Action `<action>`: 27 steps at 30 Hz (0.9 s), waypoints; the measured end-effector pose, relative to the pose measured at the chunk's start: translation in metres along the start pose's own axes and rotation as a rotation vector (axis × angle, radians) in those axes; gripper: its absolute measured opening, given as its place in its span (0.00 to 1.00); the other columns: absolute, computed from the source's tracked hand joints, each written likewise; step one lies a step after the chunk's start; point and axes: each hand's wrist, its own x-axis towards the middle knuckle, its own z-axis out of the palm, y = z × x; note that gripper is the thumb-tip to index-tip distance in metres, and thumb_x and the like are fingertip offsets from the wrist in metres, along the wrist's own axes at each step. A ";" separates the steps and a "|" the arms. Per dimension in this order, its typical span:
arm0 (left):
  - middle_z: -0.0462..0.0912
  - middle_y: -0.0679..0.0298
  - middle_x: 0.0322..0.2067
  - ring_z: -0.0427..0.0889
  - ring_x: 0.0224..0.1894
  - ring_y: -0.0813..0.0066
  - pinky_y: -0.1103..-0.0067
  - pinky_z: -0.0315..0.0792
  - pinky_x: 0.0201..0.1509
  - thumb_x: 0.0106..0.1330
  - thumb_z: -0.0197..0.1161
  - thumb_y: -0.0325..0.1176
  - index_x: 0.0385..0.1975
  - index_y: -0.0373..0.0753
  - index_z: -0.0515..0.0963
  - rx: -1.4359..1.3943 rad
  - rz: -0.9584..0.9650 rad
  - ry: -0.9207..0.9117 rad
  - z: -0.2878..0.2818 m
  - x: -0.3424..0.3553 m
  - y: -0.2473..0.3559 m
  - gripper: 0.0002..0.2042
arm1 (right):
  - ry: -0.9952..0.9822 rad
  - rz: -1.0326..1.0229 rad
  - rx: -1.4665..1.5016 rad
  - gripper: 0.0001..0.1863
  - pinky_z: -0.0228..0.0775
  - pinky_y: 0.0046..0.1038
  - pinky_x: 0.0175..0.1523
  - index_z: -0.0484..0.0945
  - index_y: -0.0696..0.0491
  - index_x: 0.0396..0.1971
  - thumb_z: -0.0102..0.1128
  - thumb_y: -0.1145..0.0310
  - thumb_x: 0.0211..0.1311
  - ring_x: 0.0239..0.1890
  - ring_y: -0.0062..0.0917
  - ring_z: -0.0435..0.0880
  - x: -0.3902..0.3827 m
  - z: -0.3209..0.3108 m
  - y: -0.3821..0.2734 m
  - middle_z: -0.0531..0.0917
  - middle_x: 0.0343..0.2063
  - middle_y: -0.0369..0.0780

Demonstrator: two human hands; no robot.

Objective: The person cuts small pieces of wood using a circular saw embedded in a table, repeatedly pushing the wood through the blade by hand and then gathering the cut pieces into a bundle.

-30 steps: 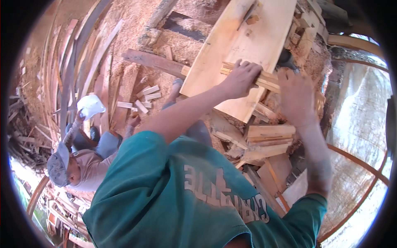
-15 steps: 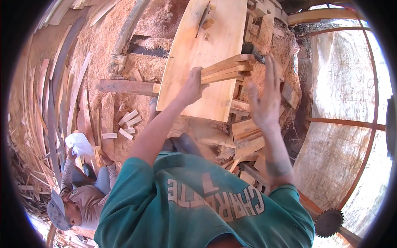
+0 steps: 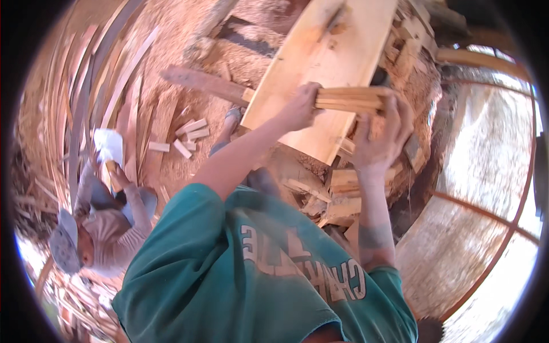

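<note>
My left hand [image 3: 303,108] is closed round one end of a small bundle of wooden strips [image 3: 349,98]. The strips lie flat against one another, roughly level above a wide pale board [image 3: 320,68]. At their other end, my right hand [image 3: 384,134] touches them, its fingers bent over the tips and its thumb lower down, apart from the fingers. The board slopes away toward the top of the view, with a dark slim object [image 3: 334,22] and a small wooden block [image 3: 340,28] on its far part, both blurred.
At left a person [image 3: 108,228] sits low, holding a white bag [image 3: 108,146] and a wooden piece. Short wood blocks [image 3: 186,137] lie on sawdust beside long slats [image 3: 128,74]. Offcuts [image 3: 346,194] are piled below the board; a pale sheet [image 3: 480,160] hangs at right.
My right hand has come up against the strips' free end. The strips, fanned apart before, now lie closer together. The view has turned, shifting the board rightward.
</note>
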 end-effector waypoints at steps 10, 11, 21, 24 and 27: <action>0.71 0.50 0.57 0.71 0.60 0.47 0.52 0.61 0.67 0.59 0.73 0.34 0.61 0.38 0.64 0.065 0.076 0.163 0.019 -0.015 -0.016 0.32 | 0.074 -0.109 -0.073 0.33 0.69 0.51 0.67 0.60 0.57 0.73 0.63 0.63 0.75 0.69 0.53 0.66 -0.016 0.035 -0.006 0.64 0.67 0.54; 0.71 0.50 0.57 0.71 0.60 0.47 0.52 0.61 0.67 0.59 0.73 0.34 0.61 0.38 0.64 0.063 0.069 0.168 0.021 -0.014 -0.017 0.32 | 0.098 -0.103 -0.070 0.34 0.68 0.51 0.66 0.60 0.58 0.72 0.63 0.62 0.75 0.70 0.52 0.66 -0.018 0.038 -0.003 0.64 0.67 0.55; 0.72 0.51 0.57 0.72 0.60 0.48 0.56 0.63 0.66 0.60 0.73 0.34 0.59 0.37 0.66 0.022 0.077 0.199 0.019 -0.011 -0.016 0.30 | 0.007 -0.043 -0.136 0.36 0.66 0.52 0.64 0.55 0.60 0.72 0.63 0.64 0.73 0.67 0.52 0.64 -0.022 0.036 -0.003 0.58 0.68 0.57; 0.72 0.50 0.57 0.71 0.60 0.47 0.57 0.64 0.66 0.60 0.72 0.33 0.59 0.37 0.66 0.042 0.065 0.190 0.020 -0.013 -0.019 0.29 | 0.004 -0.034 -0.097 0.37 0.65 0.53 0.65 0.55 0.60 0.72 0.64 0.65 0.72 0.68 0.53 0.63 -0.023 0.033 -0.013 0.57 0.69 0.57; 0.73 0.49 0.56 0.71 0.61 0.46 0.58 0.66 0.66 0.60 0.72 0.31 0.58 0.36 0.66 0.038 0.088 0.195 0.019 -0.014 -0.013 0.28 | -0.020 -0.031 -0.098 0.37 0.66 0.52 0.64 0.56 0.61 0.73 0.64 0.66 0.72 0.68 0.53 0.63 -0.021 0.022 -0.015 0.56 0.69 0.57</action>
